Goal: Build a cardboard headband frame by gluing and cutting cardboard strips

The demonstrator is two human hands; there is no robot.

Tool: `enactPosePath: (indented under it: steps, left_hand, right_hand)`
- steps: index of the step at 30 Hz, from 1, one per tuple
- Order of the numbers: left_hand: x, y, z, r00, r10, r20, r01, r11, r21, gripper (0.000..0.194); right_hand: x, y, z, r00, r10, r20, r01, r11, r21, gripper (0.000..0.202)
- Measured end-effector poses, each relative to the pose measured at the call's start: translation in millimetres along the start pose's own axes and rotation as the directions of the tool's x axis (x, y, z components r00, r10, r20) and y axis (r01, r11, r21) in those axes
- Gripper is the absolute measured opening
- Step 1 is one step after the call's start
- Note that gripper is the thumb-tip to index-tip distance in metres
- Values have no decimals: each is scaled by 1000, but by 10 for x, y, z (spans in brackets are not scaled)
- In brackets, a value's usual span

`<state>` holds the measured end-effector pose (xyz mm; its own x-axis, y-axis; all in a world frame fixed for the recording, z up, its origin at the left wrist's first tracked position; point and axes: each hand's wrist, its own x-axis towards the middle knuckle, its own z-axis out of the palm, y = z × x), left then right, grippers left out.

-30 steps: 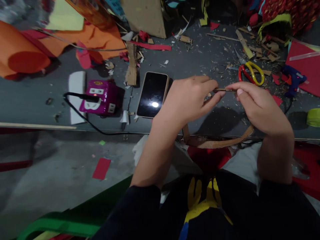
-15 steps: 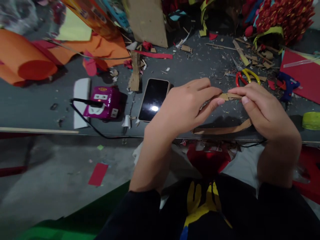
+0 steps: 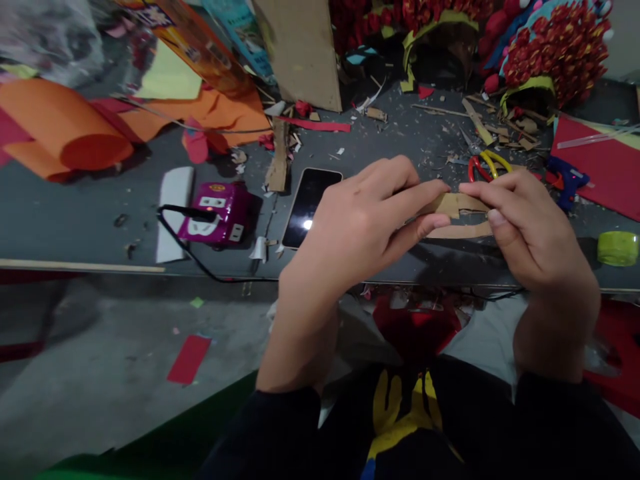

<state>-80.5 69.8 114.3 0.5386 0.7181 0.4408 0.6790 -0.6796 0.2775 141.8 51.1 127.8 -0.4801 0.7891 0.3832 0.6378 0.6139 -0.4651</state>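
Grey desk [image 3: 85,230] (littered with cardboard scraps [image 3: 279,157]) | purple socket block [image 3: 220,212] | black-screened phone [image 3: 310,200] | red-and-yellow scissors [image 3: 483,157] | red sheet [image 3: 613,180] | yellow-green roll [image 3: 618,249], far right

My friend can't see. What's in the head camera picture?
A person's left hand and right hand pinch a cardboard strip over a messy grey table. A phone and purple socket block lie leftward; scissors lie beyond the hands.

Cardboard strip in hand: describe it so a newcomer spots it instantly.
Start at the near edge of the grey table and find the left hand and right hand. The cardboard strip spans the gap between them. Unlike the loose cardboard piece lying beyond the phone, it is pinched by both hands.
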Motion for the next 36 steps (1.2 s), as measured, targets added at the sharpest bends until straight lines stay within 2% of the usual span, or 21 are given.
enactPosePath:
  steps: [7,15,25,31,36]
  left_hand:
    - [0,18,-9,1000,-3,-7,3,1000,5,47]
    - [-4,10,0,999,24,-35,-21,997,81,45]
    - [-17,6,4,997,41,-68,-36,997,69,46]
    - [-16,13,-6,996,53,-70,-43,990,131,45]
    - [-20,-16,24,988,100,-119,-83,987,137,40]
  right_hand:
    - [2,17,21,995,-87,-39,87,996,-20,39]
    - [2,23,31,996,-86,-39,85,996,-20,41]
    - [-14,21,16,997,-69,-27,67,994,-87,41]
    - [-12,31,18,988,-145,-57,139,986,-88,41]
    - [-14,29,15,995,-98,-27,94,988,-124,43]
